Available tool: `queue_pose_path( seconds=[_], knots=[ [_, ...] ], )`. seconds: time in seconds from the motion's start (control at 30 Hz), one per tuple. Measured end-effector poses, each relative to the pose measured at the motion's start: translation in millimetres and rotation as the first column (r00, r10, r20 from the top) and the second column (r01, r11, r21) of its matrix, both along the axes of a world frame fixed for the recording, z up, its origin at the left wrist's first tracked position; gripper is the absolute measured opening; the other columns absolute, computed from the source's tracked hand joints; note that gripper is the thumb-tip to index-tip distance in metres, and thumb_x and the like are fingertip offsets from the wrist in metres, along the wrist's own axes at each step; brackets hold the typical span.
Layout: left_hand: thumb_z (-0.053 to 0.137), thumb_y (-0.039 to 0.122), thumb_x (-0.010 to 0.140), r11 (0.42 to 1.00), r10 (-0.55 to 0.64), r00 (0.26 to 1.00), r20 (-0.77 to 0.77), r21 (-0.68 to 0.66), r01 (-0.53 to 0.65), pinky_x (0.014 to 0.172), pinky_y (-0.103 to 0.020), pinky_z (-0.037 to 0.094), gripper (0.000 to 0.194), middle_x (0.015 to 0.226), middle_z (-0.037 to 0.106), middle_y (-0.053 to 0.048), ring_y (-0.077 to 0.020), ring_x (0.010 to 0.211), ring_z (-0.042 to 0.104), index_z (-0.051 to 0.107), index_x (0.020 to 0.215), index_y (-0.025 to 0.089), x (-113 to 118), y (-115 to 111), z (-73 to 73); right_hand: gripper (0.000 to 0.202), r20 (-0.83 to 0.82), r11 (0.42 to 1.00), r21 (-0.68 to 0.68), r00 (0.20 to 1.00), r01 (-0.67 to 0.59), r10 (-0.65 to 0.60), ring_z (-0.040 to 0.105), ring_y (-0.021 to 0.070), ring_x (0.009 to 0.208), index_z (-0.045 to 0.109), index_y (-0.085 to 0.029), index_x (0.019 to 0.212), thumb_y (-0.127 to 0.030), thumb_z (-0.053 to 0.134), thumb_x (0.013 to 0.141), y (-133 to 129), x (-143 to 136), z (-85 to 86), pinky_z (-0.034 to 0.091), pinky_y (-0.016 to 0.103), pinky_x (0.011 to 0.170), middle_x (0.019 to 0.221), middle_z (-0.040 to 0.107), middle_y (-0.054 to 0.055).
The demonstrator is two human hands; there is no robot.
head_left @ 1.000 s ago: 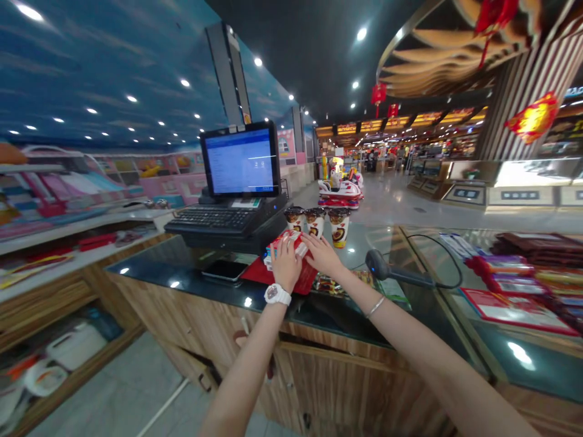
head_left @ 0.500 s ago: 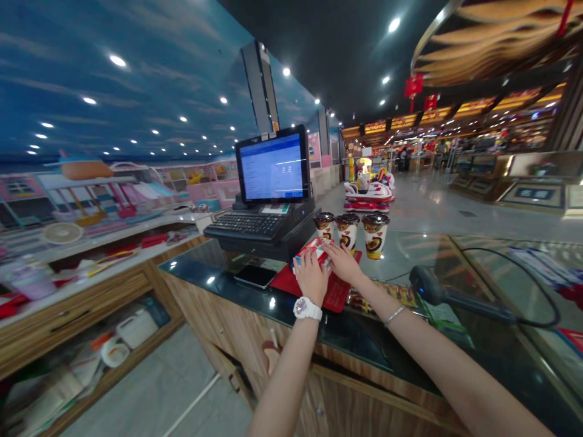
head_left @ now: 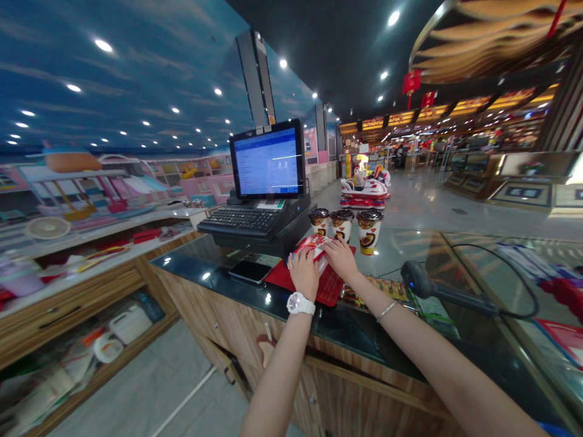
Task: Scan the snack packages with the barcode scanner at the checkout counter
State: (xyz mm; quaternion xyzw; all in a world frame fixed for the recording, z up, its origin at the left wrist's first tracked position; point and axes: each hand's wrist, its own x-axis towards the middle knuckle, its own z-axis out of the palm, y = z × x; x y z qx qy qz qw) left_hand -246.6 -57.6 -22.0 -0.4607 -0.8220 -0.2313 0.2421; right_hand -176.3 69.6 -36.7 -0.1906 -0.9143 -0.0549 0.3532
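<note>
A small red and white packet (head_left: 314,241) lies over a red sheet (head_left: 331,286) on the dark glass counter. My left hand (head_left: 303,272), with a white watch on the wrist, has its fingers over the near left side of the packet. My right hand (head_left: 339,258), with a bracelet, grips the packet's right side. Just behind the hands stand three lidded cups: the left cup (head_left: 319,223), the middle cup (head_left: 341,227) and the right cup (head_left: 369,233). Part of the packet is hidden under the fingers.
A monitor (head_left: 268,161) and keyboard (head_left: 241,221) stand at the back left, with a black phone (head_left: 250,272) in front. To the right are a corded scanner (head_left: 421,280) and a green packet (head_left: 436,314). A ride-on toy car (head_left: 365,189) stands on the floor beyond.
The view has shifted slightly, moving the scene left in the picture. Both hands stay at the packet, with the right fingers a little more curled.
</note>
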Motion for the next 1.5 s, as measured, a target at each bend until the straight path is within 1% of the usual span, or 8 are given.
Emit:
queue_pose_path(
  seconds=[0.17, 0.3, 0.57, 0.87, 1.1, 1.33, 1.43, 1.5],
  knots=[
    [0.046, 0.02, 0.095, 0.994, -0.083, 0.994, -0.077, 0.059, 0.088, 0.118, -0.047, 0.031, 0.036, 0.132, 0.065, 0.0, -0.0222, 0.124, 0.054, 0.064, 0.124, 0.031, -3, -1, -4.9, 0.026, -0.047, 0.984, 0.171, 0.998, 0.041, -0.034, 0.062, 0.0234, 0.101, 0.071, -0.021, 0.105, -0.015, 0.048, 0.095, -2, 12, 5.4, 0.029, 0.047, 0.115, 0.106, 0.074, 0.008],
    [0.053, 0.016, 0.092, 0.957, -0.203, 0.959, -0.199, 0.167, 0.237, 0.112, -0.049, 0.038, 0.035, 0.126, 0.069, 0.0, -0.0234, 0.116, 0.059, 0.066, 0.122, 0.031, -4, 2, -5.6, 0.022, -0.13, 0.941, 0.336, 0.991, 0.048, -0.004, 0.061, 0.0223, 0.092, 0.071, -0.023, 0.102, -0.015, 0.053, 0.093, 5, 34, 11.8, 0.034, 0.045, 0.112, 0.096, 0.074, 0.005],
    [0.051, 0.016, 0.094, 0.833, -0.453, 0.812, -0.368, 0.149, 0.533, 0.1, -0.042, 0.049, 0.035, 0.124, 0.07, -0.002, -0.0223, 0.113, 0.062, 0.065, 0.125, 0.028, 19, 17, 2.5, 0.021, -0.175, 0.904, 0.426, 0.983, 0.033, 0.047, 0.061, 0.0218, 0.096, 0.069, -0.025, 0.106, -0.019, 0.054, 0.093, 21, 112, 19.5, 0.037, 0.045, 0.111, 0.103, 0.073, 0.004],
    [0.053, 0.02, 0.096, 0.667, -0.639, 0.62, -0.455, 0.074, 0.742, 0.102, -0.04, 0.048, 0.028, 0.122, 0.071, -0.002, -0.0184, 0.111, 0.064, 0.066, 0.12, 0.026, 78, 55, 15.2, 0.019, -0.24, 0.916, 0.369, 0.968, 0.156, -0.069, 0.062, 0.0225, 0.092, 0.069, -0.024, 0.104, -0.019, 0.054, 0.093, 44, 221, 18.7, 0.039, 0.048, 0.107, 0.105, 0.074, 0.005],
    [0.059, 0.019, 0.091, 0.575, -0.74, 0.516, -0.433, -0.009, 0.818, 0.106, -0.043, 0.045, 0.03, 0.122, 0.07, -0.004, -0.0186, 0.11, 0.064, 0.066, 0.119, 0.024, 126, 98, 26.5, 0.018, -0.268, 0.903, 0.359, 0.952, 0.238, -0.145, 0.061, 0.0218, 0.087, 0.07, -0.025, 0.101, -0.022, 0.053, 0.094, 54, 282, 17.9, 0.043, 0.046, 0.102, 0.099, 0.074, 0.006],
    [0.056, 0.015, 0.092, 0.537, -0.714, 0.47, -0.519, 0.025, 0.843, 0.103, -0.04, 0.047, 0.03, 0.12, 0.072, -0.003, -0.0191, 0.109, 0.064, 0.067, 0.118, 0.024, 144, 120, 22.1, 0.014, -0.285, 0.913, 0.256, 0.927, 0.318, -0.243, 0.061, 0.0248, 0.093, 0.068, -0.024, 0.097, -0.021, 0.057, 0.09, 61, 299, 9.4, 0.044, 0.047, 0.098, 0.099, 0.071, 0.007],
    [0.055, 0.015, 0.093, 0.54, -0.657, 0.463, -0.595, 0.058, 0.84, 0.102, -0.04, 0.047, 0.031, 0.12, 0.072, -0.002, -0.0198, 0.109, 0.064, 0.067, 0.119, 0.025, 134, 123, 15.2, 0.018, -0.276, 0.963, 0.139, 0.943, 0.232, -0.187, 0.059, 0.0275, 0.11, 0.066, -0.024, 0.103, -0.023, 0.062, 0.086, 62, 295, 8.2, 0.041, 0.051, 0.104, 0.112, 0.068, 0.009],
    [0.053, 0.014, 0.094, 0.54, -0.64, 0.447, -0.625, 0.049, 0.84, 0.105, -0.041, 0.045, 0.031, 0.122, 0.071, -0.002, -0.0201, 0.112, 0.064, 0.067, 0.12, 0.026, 126, 123, 12.4, 0.035, -0.253, 0.989, 0.042, 0.959, 0.143, -0.128, 0.052, 0.0299, 0.126, 0.062, -0.024, 0.114, -0.031, 0.069, 0.081, 61, 295, 7.1, 0.037, 0.054, 0.11, 0.131, 0.06, 0.012]
  ],
)
